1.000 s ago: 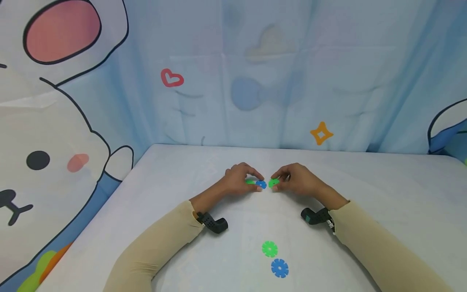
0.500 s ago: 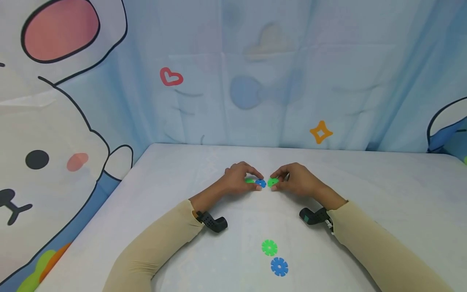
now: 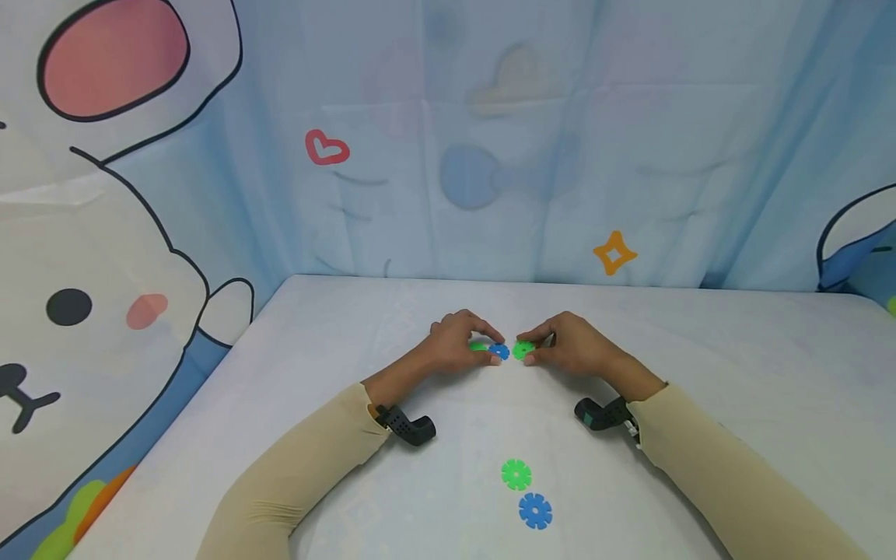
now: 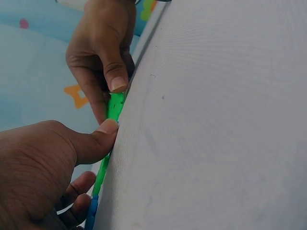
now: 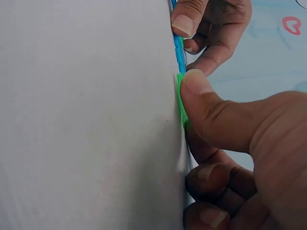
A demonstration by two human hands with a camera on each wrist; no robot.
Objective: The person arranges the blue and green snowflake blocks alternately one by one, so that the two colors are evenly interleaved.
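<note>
My left hand [image 3: 458,344] pinches a blue snowflake disc [image 3: 499,351] between thumb and index finger. A green snowflake disc [image 3: 478,347] adjoins it under that hand; the left wrist view shows another blue disc [image 4: 91,213] beyond, partly hidden by fingers. Facing it, my right hand [image 3: 570,344] pinches a second green snowflake disc [image 3: 523,350] by its edge. A narrow gap separates this green disc from the left hand's blue one in the head view. Edge-on in the right wrist view, the blue disc [image 5: 180,55] and green disc [image 5: 181,98] nearly line up.
Closer to the front of the white table [image 3: 392,498] lie a loose green disc [image 3: 516,474] and a loose blue disc [image 3: 535,511]. Behind the table hangs a blue printed curtain [image 3: 392,202]. Black wrist cameras [image 3: 413,429] sit at both cuffs.
Both hands keep their holds and stay almost in place. The right hand's green disc has turned slightly. The whole head view has shifted a little.
</note>
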